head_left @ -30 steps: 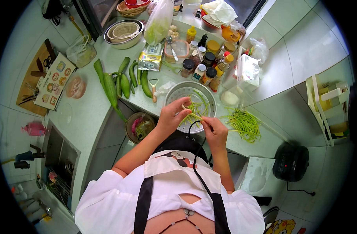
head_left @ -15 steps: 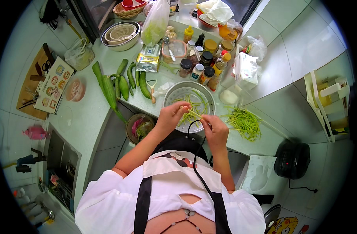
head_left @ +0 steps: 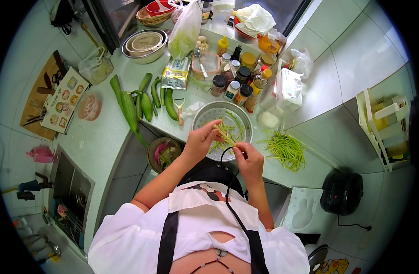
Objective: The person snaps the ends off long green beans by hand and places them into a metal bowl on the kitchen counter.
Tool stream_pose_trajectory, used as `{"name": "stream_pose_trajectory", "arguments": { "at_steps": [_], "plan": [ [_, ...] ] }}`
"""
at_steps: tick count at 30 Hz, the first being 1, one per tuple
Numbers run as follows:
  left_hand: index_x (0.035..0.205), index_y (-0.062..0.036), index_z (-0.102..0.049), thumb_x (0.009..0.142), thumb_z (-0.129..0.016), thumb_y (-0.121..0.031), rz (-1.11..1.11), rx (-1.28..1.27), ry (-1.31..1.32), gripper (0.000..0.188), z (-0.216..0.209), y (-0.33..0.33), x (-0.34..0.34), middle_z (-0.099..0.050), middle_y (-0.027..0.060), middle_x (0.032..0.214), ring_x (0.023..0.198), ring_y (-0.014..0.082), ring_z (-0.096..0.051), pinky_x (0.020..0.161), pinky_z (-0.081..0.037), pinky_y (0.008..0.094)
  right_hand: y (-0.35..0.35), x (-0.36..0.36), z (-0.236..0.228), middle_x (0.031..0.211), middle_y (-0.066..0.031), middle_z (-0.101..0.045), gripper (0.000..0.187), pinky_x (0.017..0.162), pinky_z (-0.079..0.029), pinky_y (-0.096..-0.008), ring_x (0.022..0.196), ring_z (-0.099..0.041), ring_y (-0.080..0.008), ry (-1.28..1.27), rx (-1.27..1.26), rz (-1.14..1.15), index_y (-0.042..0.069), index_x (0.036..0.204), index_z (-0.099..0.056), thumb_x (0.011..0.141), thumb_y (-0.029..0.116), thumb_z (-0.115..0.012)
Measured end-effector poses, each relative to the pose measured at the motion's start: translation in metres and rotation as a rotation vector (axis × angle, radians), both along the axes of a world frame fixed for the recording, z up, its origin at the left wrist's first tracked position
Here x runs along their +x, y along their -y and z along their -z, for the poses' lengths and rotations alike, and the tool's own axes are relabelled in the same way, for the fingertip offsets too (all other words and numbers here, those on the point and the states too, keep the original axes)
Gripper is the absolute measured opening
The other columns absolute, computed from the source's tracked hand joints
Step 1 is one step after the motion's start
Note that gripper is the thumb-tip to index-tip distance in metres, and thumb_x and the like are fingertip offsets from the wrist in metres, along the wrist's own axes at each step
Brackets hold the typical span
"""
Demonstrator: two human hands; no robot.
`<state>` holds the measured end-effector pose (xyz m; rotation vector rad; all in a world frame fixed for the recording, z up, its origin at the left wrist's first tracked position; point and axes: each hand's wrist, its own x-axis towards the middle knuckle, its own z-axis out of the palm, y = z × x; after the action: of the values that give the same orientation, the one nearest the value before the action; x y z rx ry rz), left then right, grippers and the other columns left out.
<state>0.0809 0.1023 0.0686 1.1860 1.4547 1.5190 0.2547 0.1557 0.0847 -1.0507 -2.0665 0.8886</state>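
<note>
Left hand: the person's left hand (head_left: pixel 201 142) is curled, thumb and fingers pinching one end of a thin green stem (head_left: pixel 226 136).
Right hand: the right hand (head_left: pixel 249 162) is closed, its fingertips gripping the stem's other end.
Green stem: stretched slantwise between the two hands, over the metal bowl.
Metal bowl: a round silver bowl (head_left: pixel 249 117) with holes in its base — just beyond both hands, cut stem pieces (head_left: pixel 237 122) scattered inside.
Green heap: a loose pile of slender stems (head_left: pixel 285 150) on the counter, to the right of the right hand.
Peeler: a wooden-handled peeler (head_left: pixel 180 115), beyond the left hand and slightly left.
Green vegetables: several long ones (head_left: pixel 128 109), farther left of the left hand.
Scrap bin: a round bin (head_left: pixel 151 154) holding peelings, left of the left hand.
Seasonings: jars and bottles (head_left: pixel 244 75) clustered beyond the bowl — well apart from either hand.
</note>
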Motion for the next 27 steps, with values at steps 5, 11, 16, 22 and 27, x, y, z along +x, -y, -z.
{"name": "stream_pose_trajectory", "arguments": {
  "at_steps": [5, 11, 16, 22, 27],
  "plan": [
    [0.126, 0.0056, -0.046, 0.095, -0.046, -0.009, 0.056, -0.019, -0.056, 0.033, 0.001, 0.0, 0.004, -0.063, 0.0056, 0.079, 0.068, 0.0102, -0.061, 0.065, -0.048, 0.0226, -0.001, 0.001, -0.001, 0.078, -0.0109, -0.065, 0.01, 0.057, -0.048, -0.0319, 0.061, -0.062, -0.023, 0.008, 0.028, -0.009, 0.003, 0.089, -0.062, 0.081, 0.01, -0.064],
    [0.129, 0.0038, -0.043, 0.097, -0.042, -0.01, 0.161, 0.026, 0.188, 0.035, 0.004, 0.001, -0.002, -0.057, 0.0045, 0.077, 0.062, 0.0093, -0.054, 0.059, -0.045, 0.0212, 0.0, 0.003, 0.004, 0.071, -0.0106, -0.062, 0.01, 0.056, -0.048, -0.0315, 0.059, -0.062, -0.0233, -0.06, -0.147, -0.005, 0.002, 0.091, -0.06, 0.084, 0.01, -0.06],
    [0.122, 0.0029, -0.049, 0.097, -0.041, -0.012, 0.099, -0.053, 0.158, 0.03, 0.002, 0.004, -0.001, -0.057, 0.0041, 0.076, 0.06, 0.0086, -0.053, 0.057, -0.044, 0.0211, 0.004, 0.003, 0.002, 0.066, -0.0108, -0.061, 0.011, 0.055, -0.047, -0.0311, 0.058, -0.062, -0.023, -0.059, -0.175, -0.008, 0.003, 0.09, -0.06, 0.085, 0.012, -0.059],
    [0.09, -0.0016, -0.051, 0.092, -0.046, -0.012, 0.006, -0.223, -0.166, 0.012, 0.004, 0.007, 0.004, -0.059, 0.0137, 0.066, 0.058, 0.0282, -0.06, 0.054, -0.046, 0.0353, 0.008, 0.0, -0.007, 0.068, -0.0109, -0.062, 0.011, 0.053, -0.047, -0.0344, 0.058, -0.062, -0.0259, 0.15, 0.011, -0.039, 0.008, 0.089, -0.062, 0.084, 0.017, -0.061],
    [0.09, -0.0033, -0.054, 0.089, -0.049, -0.013, 0.001, -0.166, -0.624, 0.01, 0.013, 0.01, 0.012, -0.059, 0.017, 0.071, 0.066, 0.0364, -0.059, 0.058, -0.046, 0.042, 0.01, -0.003, -0.008, 0.064, -0.0105, -0.06, 0.011, 0.052, -0.045, -0.0298, 0.054, -0.058, -0.0195, 0.11, 0.037, -0.023, 0.002, 0.087, -0.061, 0.085, 0.013, -0.06]
  ]
}}
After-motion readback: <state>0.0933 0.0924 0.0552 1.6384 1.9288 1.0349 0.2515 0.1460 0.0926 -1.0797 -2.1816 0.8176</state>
